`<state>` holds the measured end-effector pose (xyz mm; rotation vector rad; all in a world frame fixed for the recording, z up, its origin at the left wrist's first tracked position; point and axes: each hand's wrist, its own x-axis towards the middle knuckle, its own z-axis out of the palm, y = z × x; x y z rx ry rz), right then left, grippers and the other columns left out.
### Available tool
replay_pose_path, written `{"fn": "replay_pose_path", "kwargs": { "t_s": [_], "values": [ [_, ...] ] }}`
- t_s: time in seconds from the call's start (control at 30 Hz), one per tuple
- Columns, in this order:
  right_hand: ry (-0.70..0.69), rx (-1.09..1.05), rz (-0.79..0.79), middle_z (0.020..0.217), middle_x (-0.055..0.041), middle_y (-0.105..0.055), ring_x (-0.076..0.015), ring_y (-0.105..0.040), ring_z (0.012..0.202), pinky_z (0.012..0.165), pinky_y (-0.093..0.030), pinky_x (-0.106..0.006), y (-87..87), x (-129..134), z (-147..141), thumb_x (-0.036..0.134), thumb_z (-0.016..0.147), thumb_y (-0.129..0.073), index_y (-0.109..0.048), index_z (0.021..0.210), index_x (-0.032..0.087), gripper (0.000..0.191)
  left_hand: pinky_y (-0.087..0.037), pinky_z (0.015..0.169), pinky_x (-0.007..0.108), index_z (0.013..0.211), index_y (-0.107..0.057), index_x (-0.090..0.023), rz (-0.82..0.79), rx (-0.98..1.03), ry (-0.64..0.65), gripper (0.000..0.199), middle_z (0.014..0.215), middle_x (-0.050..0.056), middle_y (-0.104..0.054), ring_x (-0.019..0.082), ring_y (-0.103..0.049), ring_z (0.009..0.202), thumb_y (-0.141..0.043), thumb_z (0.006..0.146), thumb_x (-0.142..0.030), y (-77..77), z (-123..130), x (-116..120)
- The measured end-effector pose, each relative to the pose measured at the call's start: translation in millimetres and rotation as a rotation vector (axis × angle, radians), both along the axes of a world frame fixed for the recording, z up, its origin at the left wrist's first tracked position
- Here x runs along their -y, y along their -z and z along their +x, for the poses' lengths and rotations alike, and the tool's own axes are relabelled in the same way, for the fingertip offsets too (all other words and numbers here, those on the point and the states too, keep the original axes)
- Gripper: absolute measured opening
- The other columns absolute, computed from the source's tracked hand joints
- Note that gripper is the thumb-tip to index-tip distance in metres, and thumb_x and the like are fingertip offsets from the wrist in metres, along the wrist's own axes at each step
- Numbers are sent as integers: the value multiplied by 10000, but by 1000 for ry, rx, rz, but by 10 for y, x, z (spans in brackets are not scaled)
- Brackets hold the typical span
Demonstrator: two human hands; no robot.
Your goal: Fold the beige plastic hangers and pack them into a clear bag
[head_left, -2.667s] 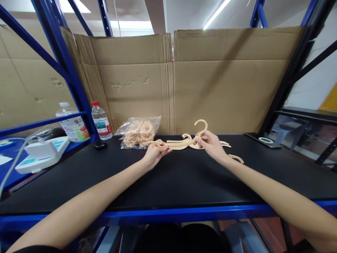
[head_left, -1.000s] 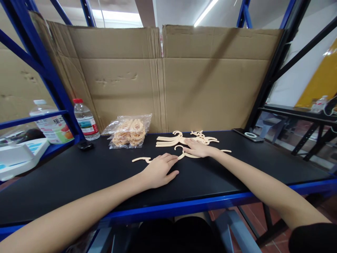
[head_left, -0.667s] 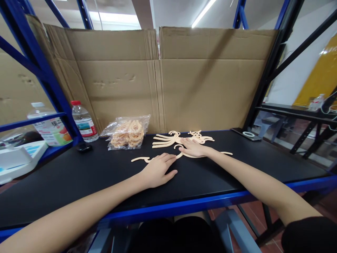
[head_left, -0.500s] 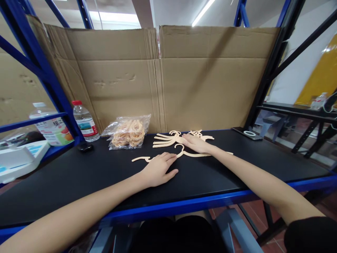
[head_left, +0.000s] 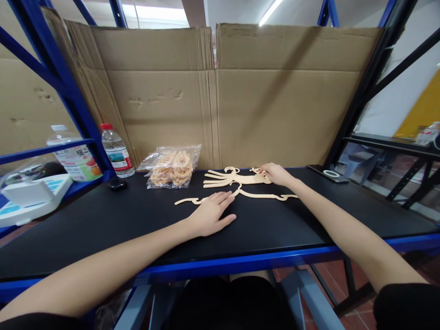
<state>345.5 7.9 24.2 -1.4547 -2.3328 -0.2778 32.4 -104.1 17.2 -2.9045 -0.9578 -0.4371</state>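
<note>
Right hand (head_left: pixel 277 173) now farther back, seemingly atop stacked hangers (head_left: pixel 233 178).

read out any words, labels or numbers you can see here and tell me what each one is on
"果": the one large character legible on the label of the big bottle behind the blue rail; the rest is hidden or blurred.
Red-capped water bottle: label print too small to read.
White device at left: blue markings unreadable.
Bag of hangers and loose hangers: no text visible.
</note>
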Motion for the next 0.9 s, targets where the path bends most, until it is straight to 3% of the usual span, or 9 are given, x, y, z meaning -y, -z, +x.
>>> {"fn": "replay_pose_path", "kwargs": {
  "t_s": [0.17, 0.27, 0.47, 0.67, 0.9],
  "values": [
    [-50, 38, -38, 1121, -101, -650, -212, -587, 1038, 885, -438, -296, 91, -111, -5, 60, 835, -451, -648, 1080, 136, 323, -301, 1084, 439, 1318, -445, -187, -21, 43, 197, 434, 1368, 105, -462, 246, -374, 1292, -438, 918, -354, -45, 21, 43],
    [-65, 62, -54, 1028, -75, -690, -205, -629, 939, 819, -457, -279, 132, -157, -9, 94, 851, -453, -684, 1013, 159, 290, -332, 1070, 393, 1310, -448, -188, -64, 53, 289, 408, 1306, 102, -518, 217, -420, 1256, -436, 920, -306, -71, 28, 58],
    [-13, 101, 6, 878, -78, -714, -216, -635, 826, 770, -432, -301, 101, -120, -6, 154, 875, -466, -719, 890, 178, 254, -362, 1046, 368, 1293, -455, -157, -69, 70, 321, 396, 1242, 112, -551, 214, -447, 1218, -434, 916, -278, -91, 28, 63],
    [58, 88, 122, 949, -120, -688, -266, -584, 929, 786, -406, -350, 54, -84, -4, 189, 907, -457, -702, 930, 140, 251, -382, 1023, 394, 1282, -465, -176, -57, 70, 360, 382, 1221, 119, -563, 228, -469, 1191, -425, 911, -255, -108, 32, 68],
    [119, -32, 237, 957, -123, -656, -253, -562, 950, 811, -431, -338, 17, -67, 41, 188, 923, -389, -676, 933, 142, 290, -366, 1024, 407, 1270, -473, -190, -42, 82, 377, 370, 1190, 109, -583, 230, -487, 1166, -421, 906, -238, -110, 35, 71]
  ]
}}
